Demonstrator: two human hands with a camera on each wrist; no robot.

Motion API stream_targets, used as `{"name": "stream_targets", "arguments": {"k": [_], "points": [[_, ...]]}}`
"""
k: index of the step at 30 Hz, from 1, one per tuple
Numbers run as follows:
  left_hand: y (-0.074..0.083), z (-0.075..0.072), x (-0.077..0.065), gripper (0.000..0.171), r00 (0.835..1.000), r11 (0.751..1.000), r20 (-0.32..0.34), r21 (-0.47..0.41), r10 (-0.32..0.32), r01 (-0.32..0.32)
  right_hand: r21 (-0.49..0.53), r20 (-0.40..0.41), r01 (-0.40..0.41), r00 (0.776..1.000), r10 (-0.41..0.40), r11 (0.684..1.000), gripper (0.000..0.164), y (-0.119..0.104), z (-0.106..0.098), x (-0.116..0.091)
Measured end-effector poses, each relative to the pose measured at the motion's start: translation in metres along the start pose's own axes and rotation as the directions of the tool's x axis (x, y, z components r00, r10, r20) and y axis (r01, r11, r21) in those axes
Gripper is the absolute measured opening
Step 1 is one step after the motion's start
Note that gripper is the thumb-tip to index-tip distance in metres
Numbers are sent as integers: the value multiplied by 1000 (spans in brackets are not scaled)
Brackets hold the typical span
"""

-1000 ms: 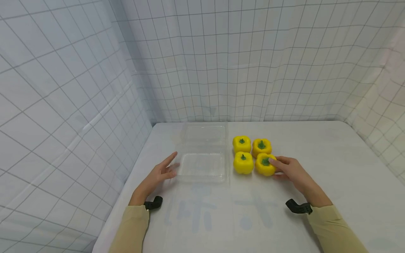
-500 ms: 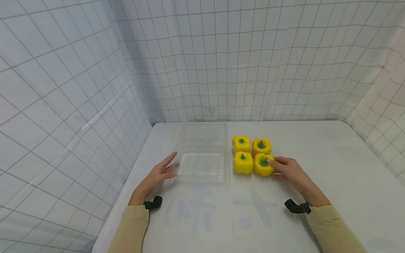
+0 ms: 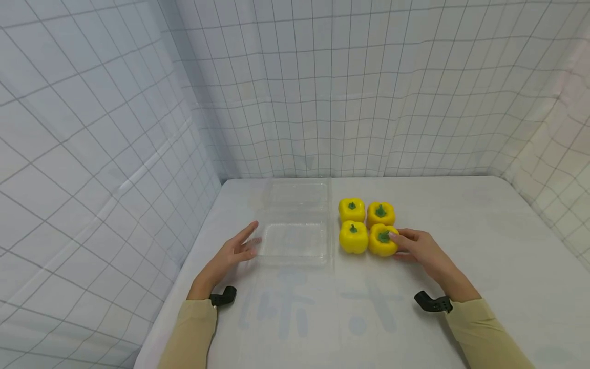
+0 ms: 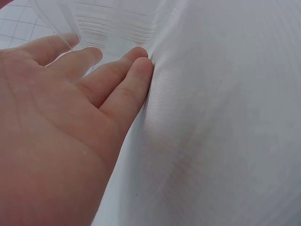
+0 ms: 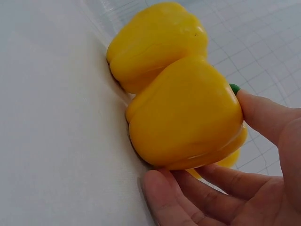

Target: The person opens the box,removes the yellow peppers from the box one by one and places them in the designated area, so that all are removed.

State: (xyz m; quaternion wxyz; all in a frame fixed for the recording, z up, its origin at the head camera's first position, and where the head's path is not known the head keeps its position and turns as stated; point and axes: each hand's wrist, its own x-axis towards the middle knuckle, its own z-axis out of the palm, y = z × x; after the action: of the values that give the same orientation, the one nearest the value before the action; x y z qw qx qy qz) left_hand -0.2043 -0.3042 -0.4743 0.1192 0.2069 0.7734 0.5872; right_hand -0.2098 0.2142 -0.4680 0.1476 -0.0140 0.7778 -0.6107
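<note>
In the head view my right hand [image 3: 421, 248] holds the front right yellow bell pepper [image 3: 380, 246], thumb on top by the green stem. The right wrist view shows my fingers [image 5: 221, 179] against that pepper's [image 5: 188, 113] side. It stands upright beside the front left pepper [image 3: 353, 241], with a back left pepper [image 3: 351, 211] and a back right pepper [image 3: 381, 218] behind them. At the left side of a clear plastic container [image 3: 295, 260], my left hand [image 3: 230, 256] lies with its fingers spread. The left wrist view puts its fingertips [image 4: 141, 68] right at the container's wall [image 4: 117, 23].
The container lies with its front tray and its rear half [image 3: 299, 195] flat on the white table [image 3: 484, 246]. White grid-patterned cloth [image 3: 359, 102] hangs behind and at both sides. Black wrist cameras sit on my left wrist [image 3: 224, 297] and right wrist [image 3: 433, 302].
My right hand has slid the front right bell pepper slightly left, up against the front left one. During the last half second it has barely moved. My left hand has stayed in place.
</note>
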Motion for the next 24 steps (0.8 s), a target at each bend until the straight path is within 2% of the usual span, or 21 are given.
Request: {"name": "stream_targets", "arguments": {"k": [12,21,24], "points": [[1,0,-1,77,1000,1000,-2,-1,-7,7,-35,7,10,1000,-10,999,83,-2,-1,-2],[-1,-5,-1,73,1000,999,-9,43,22,-22,-135,2,34,999,-34,990,77,-17,-9,-7],[-1,-7,-1,71,999,998,-30,64,25,-23,-181,7,52,999,-51,982,72,-22,-13,-10]]}}
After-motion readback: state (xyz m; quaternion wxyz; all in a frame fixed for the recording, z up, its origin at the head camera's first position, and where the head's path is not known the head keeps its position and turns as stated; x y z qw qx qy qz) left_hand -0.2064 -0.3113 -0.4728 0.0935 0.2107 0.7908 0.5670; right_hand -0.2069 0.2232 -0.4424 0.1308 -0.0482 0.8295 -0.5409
